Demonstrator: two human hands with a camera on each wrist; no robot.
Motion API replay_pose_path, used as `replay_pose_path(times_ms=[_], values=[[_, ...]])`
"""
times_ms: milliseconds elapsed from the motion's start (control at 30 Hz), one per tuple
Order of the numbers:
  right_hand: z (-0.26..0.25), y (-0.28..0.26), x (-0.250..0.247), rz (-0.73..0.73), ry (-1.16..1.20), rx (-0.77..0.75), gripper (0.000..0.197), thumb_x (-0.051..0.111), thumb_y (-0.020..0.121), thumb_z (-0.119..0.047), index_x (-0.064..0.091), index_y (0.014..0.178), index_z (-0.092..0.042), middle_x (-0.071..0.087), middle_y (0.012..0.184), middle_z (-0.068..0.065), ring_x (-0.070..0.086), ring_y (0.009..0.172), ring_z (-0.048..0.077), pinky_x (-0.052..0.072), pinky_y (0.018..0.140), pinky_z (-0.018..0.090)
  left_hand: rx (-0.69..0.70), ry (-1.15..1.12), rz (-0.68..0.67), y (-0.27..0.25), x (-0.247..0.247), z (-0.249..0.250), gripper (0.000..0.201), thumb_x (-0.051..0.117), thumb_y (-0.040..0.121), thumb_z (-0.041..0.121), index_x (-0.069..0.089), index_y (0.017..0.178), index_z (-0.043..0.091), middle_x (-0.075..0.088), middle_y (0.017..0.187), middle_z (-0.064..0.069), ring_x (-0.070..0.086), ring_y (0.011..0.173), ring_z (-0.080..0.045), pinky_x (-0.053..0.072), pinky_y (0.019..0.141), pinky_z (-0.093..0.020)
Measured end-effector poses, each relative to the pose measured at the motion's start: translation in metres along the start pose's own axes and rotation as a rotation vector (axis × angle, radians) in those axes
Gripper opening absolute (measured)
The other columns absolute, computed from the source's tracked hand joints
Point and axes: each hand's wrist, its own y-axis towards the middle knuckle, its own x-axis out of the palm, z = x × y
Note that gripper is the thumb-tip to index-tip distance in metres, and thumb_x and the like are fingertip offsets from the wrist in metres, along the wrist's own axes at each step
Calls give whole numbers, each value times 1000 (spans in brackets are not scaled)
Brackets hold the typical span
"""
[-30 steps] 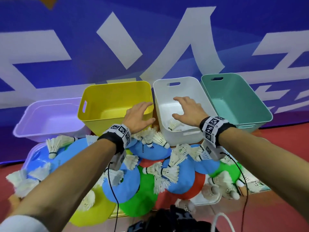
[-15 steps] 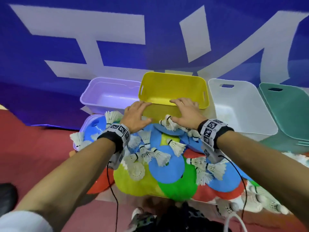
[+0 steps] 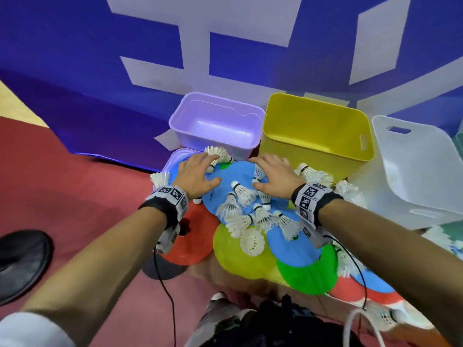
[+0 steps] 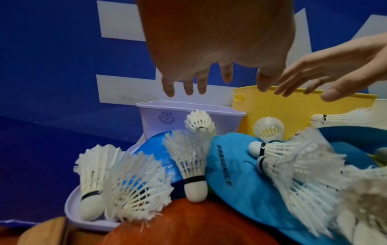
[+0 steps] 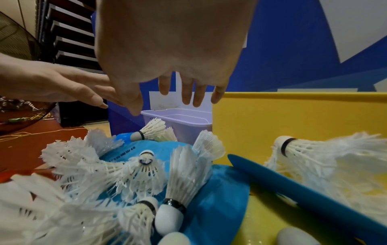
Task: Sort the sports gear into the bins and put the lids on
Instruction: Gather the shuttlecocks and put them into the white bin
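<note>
Shuttlecocks (image 3: 241,194) lie loose on the blue disc (image 3: 225,181) – a careless scoop could roll them off its edge. Above the disc, left hand (image 3: 198,172) and right hand (image 3: 274,177) hover spread, holding nothing. The disc reads "NRSONICE"; beyond it stand the purple bin (image 3: 216,123) and yellow bin (image 3: 315,136), still unfilled.

Even, fairly bright indoor light, with soft shadows beneath the arms in the head view. Wide-angle bending curves the frame edges. Both wrist views blur toward the lower corners, where white shuttlecocks (image 5: 52,207) smear; each palm at top centre is out of focus.
</note>
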Motion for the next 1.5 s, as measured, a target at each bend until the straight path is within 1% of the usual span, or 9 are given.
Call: replay_pose_path(times_ms=[267,367,567,800,1033,1133,1300,1400,1500], values=[[0,6,14,-119,-17,99,75,60,87,-52,25,151,-31,22,158,4,20,144,23,21,110,47,-46,-10,-66,3,13,-11,88,38,65,68,35,146,33,33,153,-7,28,141,-28,24,112,-53],[3,10,16,-150,-31,112,79,59,87,-55,22,152,-32,19,160,5,18,145,23,20,111,49,-78,-26,-84,11,15,-11,82,48,72,61,31,147,35,26,157,-9,23,144,-29,21,112,-54],[5,21,22,-235,-85,51,81,57,84,-66,23,151,-36,12,161,4,10,147,22,18,111,49,-119,-17,-109,34,13,-17,83,65,85,48,20,153,35,10,163,-9,14,148,-31,21,112,-55],[-5,37,27,-252,-186,8,71,47,89,-67,30,149,-34,27,155,7,16,145,25,18,111,47,-177,0,-145,55,9,-32,90,64,86,49,8,155,37,1,164,-8,17,148,-32,28,111,-56],[-14,54,34,-324,-228,-78,70,47,89,-66,32,147,-30,56,133,5,35,132,26,22,106,46,-129,-53,-199,75,10,-43,89,65,87,49,9,154,34,19,161,-7,28,144,-30,34,107,-57],[-13,56,36,-362,-211,-79,69,49,89,-64,32,147,-30,59,127,6,38,129,25,21,106,45,-114,-89,-222,80,9,-43,86,68,87,42,16,154,31,27,158,-6,32,142,-30,32,109,-57],[-9,58,41,-402,-152,-49,64,52,88,-61,36,143,-32,63,111,5,45,118,22,20,106,41,-116,-122,-211,83,11,-40,75,69,88,31,28,151,25,32,155,-5,37,137,-28,35,109,-47],[-10,59,43,-405,-126,-29,60,54,89,-54,38,141,-30,64,105,4,48,112,22,20,106,39,-125,-129,-180,85,12,-36,67,68,89,28,33,146,23,37,151,-6,45,129,-30,40,103,-44],[-10,61,43,-402,-97,-3,59,56,88,-49,39,140,-31,64,102,5,50,107,23,22,105,39,-142,-142,-162,88,13,-31,56,68,88,24,37,135,16,47,136,-12,55,106,-34,43,85,-39]])
